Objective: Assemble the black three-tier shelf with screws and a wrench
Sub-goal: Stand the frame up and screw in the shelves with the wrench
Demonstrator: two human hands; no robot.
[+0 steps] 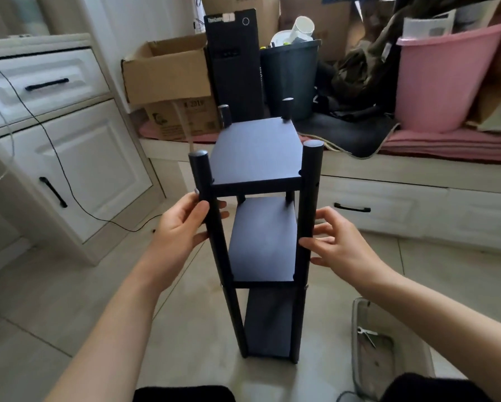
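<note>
A: Where is the shelf (258, 227) found?

B: It is stood upright on the tiled floor (69, 300), in the middle of the view, with three boards fitted between four posts.

A: How is the left hand (182, 224) placed?

B: The front left post is gripped just under the top board; the thumb is laid across the front and the fingers are curled behind it.

A: And the right hand (339, 245)?

B: It is held spread and relaxed beside the front right post. The thumb tip is seen touching the post at the level of the middle board; the other fingers are kept loosely apart, and nothing is grasped.

A: What else is seen?

B: A clear tray (359, 314) is set on the floor near the right arm. A pink tub (435, 82) and a cardboard box (168, 76) are kept behind.
</note>
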